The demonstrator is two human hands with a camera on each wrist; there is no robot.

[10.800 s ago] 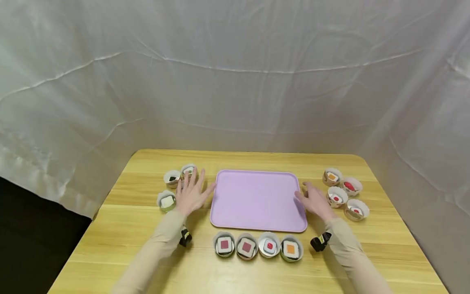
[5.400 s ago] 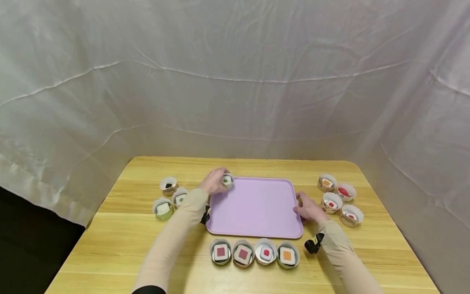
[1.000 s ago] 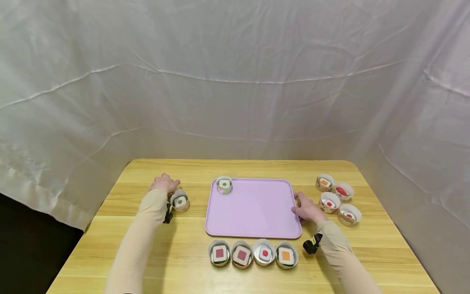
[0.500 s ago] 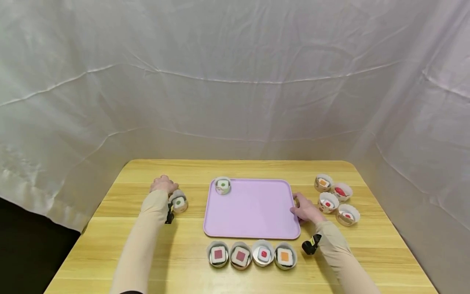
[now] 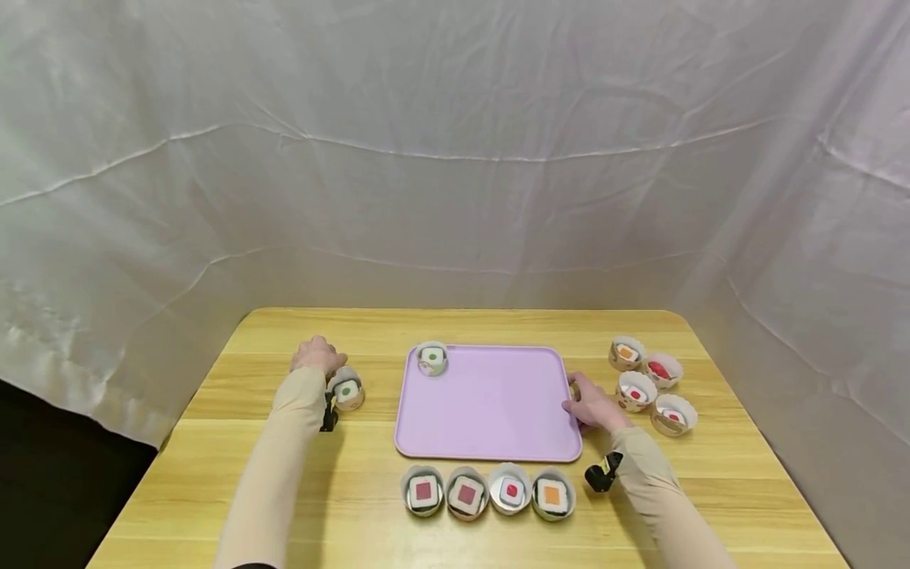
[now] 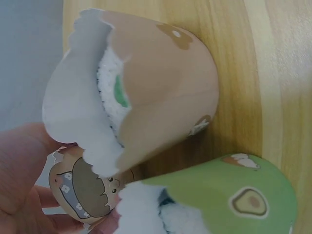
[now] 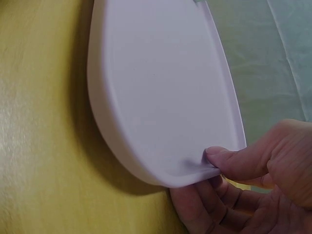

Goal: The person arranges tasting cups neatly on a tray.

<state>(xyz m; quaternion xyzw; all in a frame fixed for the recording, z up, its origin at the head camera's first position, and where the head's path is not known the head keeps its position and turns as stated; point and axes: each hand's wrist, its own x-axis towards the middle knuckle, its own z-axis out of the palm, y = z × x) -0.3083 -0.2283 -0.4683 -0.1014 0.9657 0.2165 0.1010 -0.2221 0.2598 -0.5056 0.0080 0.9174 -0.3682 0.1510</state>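
At the table's left, my left hand (image 5: pixel 316 357) curls round a paper baking cup (image 6: pixel 87 187) with a cartoon face; what it contains is hidden. Beside it stand a beige baking cup (image 6: pixel 165 87) with a green-centred sushi roll and a green baking cup (image 6: pixel 234 197) with an avocado print, which the hand and sleeve hide in the head view. On the right, my right hand (image 5: pixel 596 403) pinches the edge of the lilac tray (image 5: pixel 490 403), thumb over the rim and fingers below. In the tray's far left corner sits another cup (image 5: pixel 431 359) with a green-centred roll.
A row of several cups (image 5: pixel 467 494) with square sushi rolls lines the tray's near side. More cups (image 5: pixel 635 393) cluster beyond my right hand. Grey cloth (image 5: pixel 455 197) hangs behind the wooden table (image 5: pixel 370 490).
My left hand carried a cup with a green-centred roll onto the tray's far left corner, let it go, and returned to the left cups. The right hand moved onto the tray's edge and stayed.
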